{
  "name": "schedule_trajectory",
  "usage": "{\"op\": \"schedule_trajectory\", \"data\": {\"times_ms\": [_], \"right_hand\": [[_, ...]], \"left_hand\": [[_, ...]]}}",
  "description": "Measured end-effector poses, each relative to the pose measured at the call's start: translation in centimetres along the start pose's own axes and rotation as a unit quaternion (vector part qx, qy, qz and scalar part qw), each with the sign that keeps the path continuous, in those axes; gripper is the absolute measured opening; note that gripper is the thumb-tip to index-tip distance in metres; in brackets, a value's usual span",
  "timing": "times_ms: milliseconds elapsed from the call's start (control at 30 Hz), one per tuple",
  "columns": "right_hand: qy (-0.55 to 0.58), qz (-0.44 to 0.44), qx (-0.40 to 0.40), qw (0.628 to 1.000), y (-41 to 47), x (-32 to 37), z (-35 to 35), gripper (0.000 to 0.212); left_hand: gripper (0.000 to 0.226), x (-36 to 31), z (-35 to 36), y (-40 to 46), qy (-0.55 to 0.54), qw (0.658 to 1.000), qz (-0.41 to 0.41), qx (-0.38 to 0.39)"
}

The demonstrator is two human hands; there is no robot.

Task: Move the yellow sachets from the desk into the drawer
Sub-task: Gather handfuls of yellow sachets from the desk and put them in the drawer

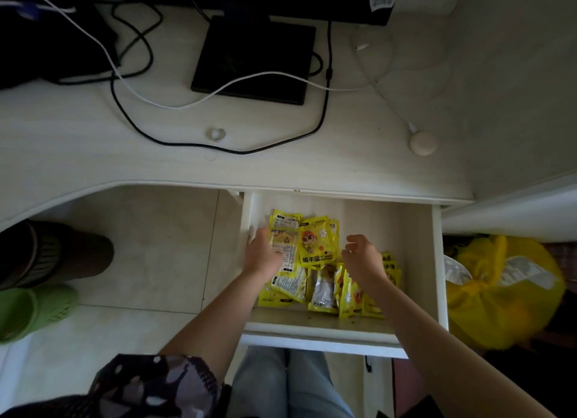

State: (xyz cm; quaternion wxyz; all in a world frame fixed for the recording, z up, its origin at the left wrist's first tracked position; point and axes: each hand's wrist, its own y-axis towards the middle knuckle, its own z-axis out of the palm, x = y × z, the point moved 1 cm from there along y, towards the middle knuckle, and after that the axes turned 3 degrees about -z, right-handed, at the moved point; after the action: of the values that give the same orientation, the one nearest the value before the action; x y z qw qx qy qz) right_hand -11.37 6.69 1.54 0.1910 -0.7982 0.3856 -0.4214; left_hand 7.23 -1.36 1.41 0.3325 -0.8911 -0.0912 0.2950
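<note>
Looking down, we've got drawer point(435, 261) pulled open under desk point(93, 142) front edge, yellow sachets point(317, 245) heaped inside, mostly toward its left and front. Our left hand point(262, 253) rests on sachets by left wall, fingers look relaxed. Our right hand point(362, 258) hovers mid-drawer, fingers loosely curled, holding nothing. Black cable point(125, 111), white cable point(175, 105) loop across desk.

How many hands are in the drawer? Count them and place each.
2. The left hand touches the yellow sachets by the left wall of the drawer; the right hand hovers over the right-hand pile, fingers loosely curled, holding nothing.
</note>
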Motion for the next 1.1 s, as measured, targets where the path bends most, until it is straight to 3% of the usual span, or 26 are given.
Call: {"op": "schedule_trajectory", "data": {"times_ms": [233,433,700,1100], "right_hand": [[-0.088,-0.098,0.024,0.991,-4.5,2.5,-0.6,0.039],[-0.16,-0.213,0.056,0.962,-9.0,5.5,1.7,0.038],[-0.259,-0.323,0.115,0.903,-14.0,9.6,8.2,0.039],[-0.351,-0.406,0.148,0.831,-20.6,18.4,22.6,0.036]], "left_hand": [[0.03,1.8,-2.6,-5.6,-0.059,0.995,0.043,-0.061],[0.025,5.8,-5.1,-10.9,-0.058,0.988,0.056,-0.13],[0.028,14.2,-8.3,-16.0,-0.084,0.973,-0.018,-0.214],[0.029,28.7,-18.6,-18.1,-0.056,0.952,-0.096,-0.287]]}}
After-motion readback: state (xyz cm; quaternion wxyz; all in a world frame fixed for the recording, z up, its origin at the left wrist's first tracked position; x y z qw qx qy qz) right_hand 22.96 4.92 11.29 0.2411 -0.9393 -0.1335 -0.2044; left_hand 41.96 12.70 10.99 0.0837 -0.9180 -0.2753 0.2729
